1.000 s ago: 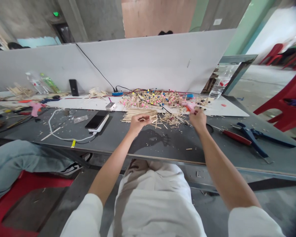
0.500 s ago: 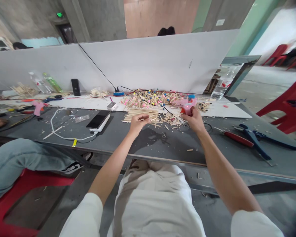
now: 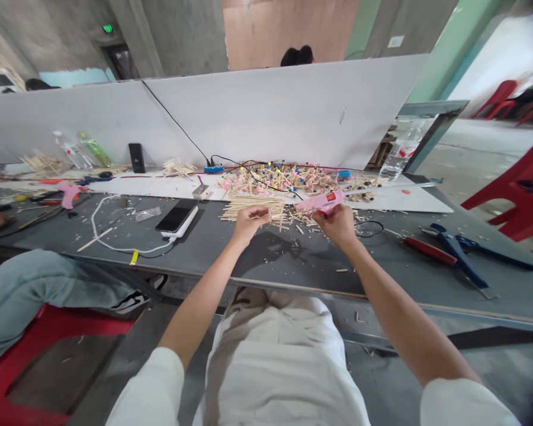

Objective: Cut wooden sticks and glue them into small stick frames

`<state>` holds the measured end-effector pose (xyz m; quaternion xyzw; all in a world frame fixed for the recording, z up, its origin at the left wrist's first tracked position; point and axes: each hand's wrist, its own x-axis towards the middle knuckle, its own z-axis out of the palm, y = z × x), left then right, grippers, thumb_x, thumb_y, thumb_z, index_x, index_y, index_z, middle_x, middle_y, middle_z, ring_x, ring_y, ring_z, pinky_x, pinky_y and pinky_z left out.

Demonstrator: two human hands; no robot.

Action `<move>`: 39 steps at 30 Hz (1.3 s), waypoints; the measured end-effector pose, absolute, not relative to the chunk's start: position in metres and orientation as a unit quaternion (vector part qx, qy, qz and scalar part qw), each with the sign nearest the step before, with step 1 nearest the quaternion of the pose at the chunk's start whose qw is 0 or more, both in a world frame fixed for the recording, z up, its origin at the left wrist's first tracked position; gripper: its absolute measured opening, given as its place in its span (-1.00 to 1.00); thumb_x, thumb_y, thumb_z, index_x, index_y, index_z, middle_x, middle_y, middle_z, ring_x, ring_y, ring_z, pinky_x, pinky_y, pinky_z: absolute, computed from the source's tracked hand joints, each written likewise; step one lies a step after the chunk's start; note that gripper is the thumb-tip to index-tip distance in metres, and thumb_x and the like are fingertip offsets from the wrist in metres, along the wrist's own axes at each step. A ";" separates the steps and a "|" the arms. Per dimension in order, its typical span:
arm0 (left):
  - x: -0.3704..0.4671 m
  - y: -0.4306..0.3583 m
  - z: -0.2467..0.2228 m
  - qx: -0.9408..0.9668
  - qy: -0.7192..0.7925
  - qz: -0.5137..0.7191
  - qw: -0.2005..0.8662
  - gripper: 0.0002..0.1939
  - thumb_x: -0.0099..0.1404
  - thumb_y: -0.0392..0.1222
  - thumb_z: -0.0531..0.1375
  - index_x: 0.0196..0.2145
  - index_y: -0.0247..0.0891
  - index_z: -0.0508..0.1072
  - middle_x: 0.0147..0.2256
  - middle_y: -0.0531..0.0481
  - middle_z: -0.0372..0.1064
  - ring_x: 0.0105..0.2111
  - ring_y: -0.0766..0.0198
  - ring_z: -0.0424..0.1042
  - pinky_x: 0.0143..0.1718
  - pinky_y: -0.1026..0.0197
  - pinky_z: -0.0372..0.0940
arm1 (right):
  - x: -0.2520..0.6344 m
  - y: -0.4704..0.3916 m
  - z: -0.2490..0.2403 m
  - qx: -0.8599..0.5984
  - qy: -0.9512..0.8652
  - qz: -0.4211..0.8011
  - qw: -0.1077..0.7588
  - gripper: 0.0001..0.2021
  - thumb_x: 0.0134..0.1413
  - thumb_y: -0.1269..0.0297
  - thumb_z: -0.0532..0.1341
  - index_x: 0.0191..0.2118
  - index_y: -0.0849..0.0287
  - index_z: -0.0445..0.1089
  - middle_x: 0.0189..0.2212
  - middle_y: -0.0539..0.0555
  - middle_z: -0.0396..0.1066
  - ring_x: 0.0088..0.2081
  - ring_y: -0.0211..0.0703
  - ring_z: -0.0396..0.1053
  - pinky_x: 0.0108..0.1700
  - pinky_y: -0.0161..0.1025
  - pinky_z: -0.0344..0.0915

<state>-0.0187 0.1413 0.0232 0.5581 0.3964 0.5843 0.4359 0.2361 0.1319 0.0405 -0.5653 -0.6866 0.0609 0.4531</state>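
Wore white clothing (image 3: 288,378), nearest of all, below the front edge of a grey table (image 3: 208,251). Saw at the left a co-worker's denim-clad leg (image 3: 48,278), bent above a red chair (image 3: 80,324). Had a red-handled tool (image 3: 430,251) lying on the right part of the tabletop, just beside a blue-handled tool (image 3: 455,254). Held both hands over the table, apart from each other. Curled the left hand (image 3: 250,223) with thumb and fingertips drawn in at the near right side of a bundle of pale sticks (image 3: 240,210); could not tell whether pinching a stick there. Wrapped the right hand (image 3: 340,225) firmly around a pink glue gun (image 3: 322,202), raised near the sticks with nozzle toward the left hand and with a long clear rod trailing out behind, to the right. Had a black phone (image 3: 176,216) left of the bundle, on top of a white block, near a looped white cable (image 3: 93,222). Saw farther back a heap of colour-tipped sticks (image 3: 266,177), then clear bottles at both sides, a white partition (image 3: 270,112) and, beyond, a lit green sign (image 3: 108,28) high on the left.
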 end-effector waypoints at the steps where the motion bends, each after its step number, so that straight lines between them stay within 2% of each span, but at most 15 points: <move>1: -0.019 0.141 0.024 0.560 0.395 0.584 0.436 -0.69 -0.08 -0.11 0.42 -0.37 -0.32 0.57 -0.50 0.04 0.45 -0.59 0.39 0.30 -0.57 0.30 0.15 | 0.235 0.131 0.041 -0.566 -0.690 0.053 0.448 -0.76 -0.14 0.17 0.17 -0.64 0.16 0.21 -0.73 -0.05 0.16 -0.63 -0.30 0.08 -0.54 -0.30 -0.01; 6: -0.018 0.139 0.026 0.566 0.399 0.576 0.435 -0.70 -0.06 -0.11 0.41 -0.36 -0.32 0.57 -0.53 0.03 0.45 -0.59 0.37 0.30 -0.57 0.30 0.14 | 0.235 0.132 0.042 -0.577 -0.699 0.019 0.422 -0.69 -0.16 0.17 0.16 -0.73 0.12 0.06 -0.77 -0.04 0.06 -0.64 -0.30 0.03 -0.54 -0.29 -0.03; 11: -0.018 0.139 0.026 0.568 0.396 0.575 0.435 -0.71 -0.05 -0.11 0.40 -0.36 -0.31 0.57 -0.52 0.03 0.47 -0.58 0.37 0.31 -0.57 0.31 0.14 | 0.236 0.134 0.039 -0.568 -0.712 0.008 0.414 -0.71 -0.13 0.18 0.16 -0.71 0.13 0.10 -0.75 -0.02 0.10 -0.62 -0.27 0.06 -0.53 -0.29 -0.01; 21: -0.018 0.140 0.025 0.565 0.383 0.580 0.445 -0.72 -0.06 -0.13 0.40 -0.37 -0.32 0.57 -0.56 0.05 0.44 -0.62 0.41 0.27 -0.59 0.31 0.12 | 0.240 0.140 0.030 -0.565 -0.710 0.025 0.420 -0.67 -0.12 0.16 0.16 -0.71 0.09 0.03 -0.77 -0.05 0.04 -0.64 -0.30 0.02 -0.53 -0.29 -0.03; 27: -0.018 0.139 0.026 0.560 0.385 0.577 0.452 -0.71 -0.06 -0.13 0.41 -0.37 -0.32 0.57 -0.57 0.04 0.45 -0.61 0.37 0.31 -0.58 0.30 0.12 | 0.240 0.140 0.030 -0.556 -0.712 0.048 0.427 -0.68 -0.11 0.17 0.16 -0.70 0.10 0.04 -0.76 -0.06 0.06 -0.65 -0.31 0.01 -0.54 -0.29 -0.06; 39: -0.018 0.139 0.026 0.549 0.380 0.586 0.459 -0.70 -0.08 -0.16 0.42 -0.36 -0.34 0.55 -0.58 0.07 0.42 -0.64 0.43 0.23 -0.60 0.31 0.11 | 0.240 0.138 0.033 -0.545 -0.712 0.049 0.441 -0.69 -0.13 0.19 0.16 -0.70 0.10 0.04 -0.77 -0.07 0.03 -0.66 -0.33 -0.03 -0.57 -0.30 -0.08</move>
